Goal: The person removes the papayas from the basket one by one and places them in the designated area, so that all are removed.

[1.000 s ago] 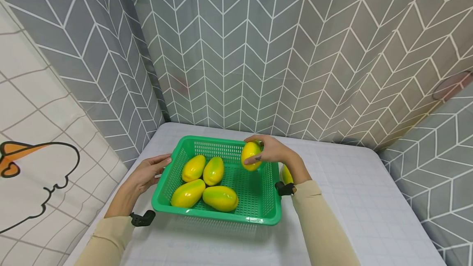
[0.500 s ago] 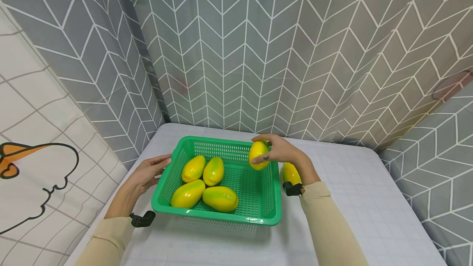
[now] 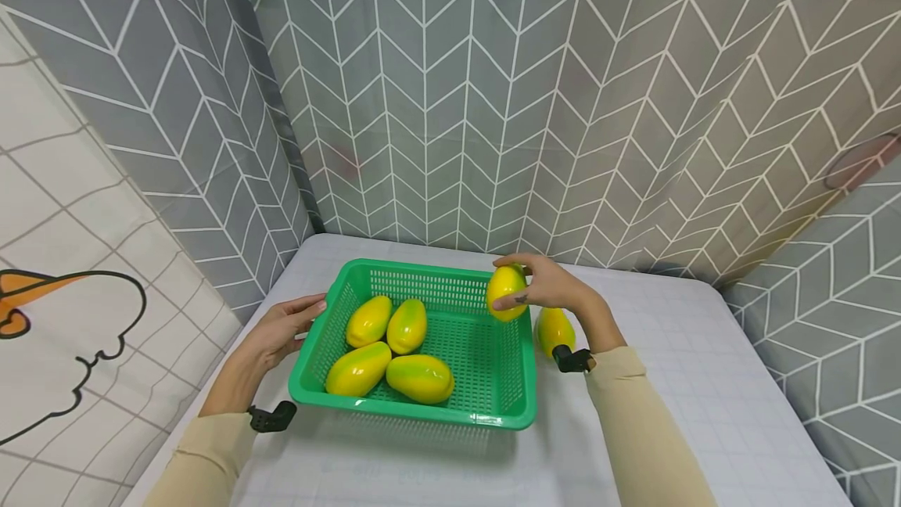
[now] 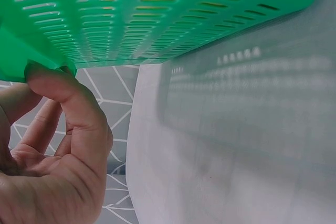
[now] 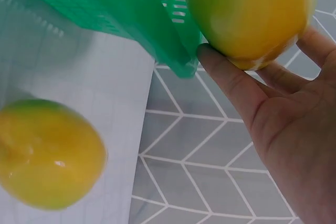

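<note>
The right hand (image 3: 556, 286) grasps the held fruit (image 3: 504, 289), yellow with green, thumb on the near side and fingers round the far side. The fruit is up at the far right corner of the green basket (image 3: 415, 411), over its rim; whether it touches the rim cannot be told. The left hand (image 3: 280, 329) pinches the basket's left rim, thumb against its underside.

Inside the basket, four fruits (image 3: 358, 371) of the same kind lie grouped toward the left and near side. One loose fruit (image 3: 555, 327) rests on the table just outside the right wall, by the right wrist. Each wrist wears a black band (image 3: 273, 417), below a beige sleeve (image 3: 204, 456).

A white cloth (image 3: 676, 405) with a faint grid covers the table, and the basket's shadow falls on it. Behind hangs a grey curtain (image 3: 450, 100) with white chevrons; at the left stands a white panel (image 3: 63, 210) with grid lines and an orange-and-black cartoon.

Compared with half a second ago, the right hand and its fruit have shifted rightward, uncovering more of the loose fruit. The basket, the four fruits and the left hand keep their places.
</note>
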Action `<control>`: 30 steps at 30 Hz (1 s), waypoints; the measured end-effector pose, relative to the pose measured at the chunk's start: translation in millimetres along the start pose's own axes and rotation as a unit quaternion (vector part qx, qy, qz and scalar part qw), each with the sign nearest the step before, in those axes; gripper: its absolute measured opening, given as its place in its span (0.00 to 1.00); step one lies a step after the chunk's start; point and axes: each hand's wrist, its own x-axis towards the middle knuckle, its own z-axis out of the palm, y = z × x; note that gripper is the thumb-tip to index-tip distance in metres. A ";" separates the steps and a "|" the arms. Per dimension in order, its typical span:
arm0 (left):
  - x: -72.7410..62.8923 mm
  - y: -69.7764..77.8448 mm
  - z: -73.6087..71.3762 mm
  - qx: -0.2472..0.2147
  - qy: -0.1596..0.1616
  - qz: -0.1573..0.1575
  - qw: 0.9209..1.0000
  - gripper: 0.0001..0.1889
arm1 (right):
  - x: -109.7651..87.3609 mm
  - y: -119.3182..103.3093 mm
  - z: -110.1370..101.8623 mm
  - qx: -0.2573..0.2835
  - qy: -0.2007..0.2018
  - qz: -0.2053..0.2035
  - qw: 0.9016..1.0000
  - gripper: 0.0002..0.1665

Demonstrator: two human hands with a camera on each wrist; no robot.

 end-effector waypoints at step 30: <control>-0.6 -0.1 -0.3 0.006 0.005 0.000 1.000 0.36 | -32.2 34.5 -26.0 -0.012 0.030 0.040 0.999 0.48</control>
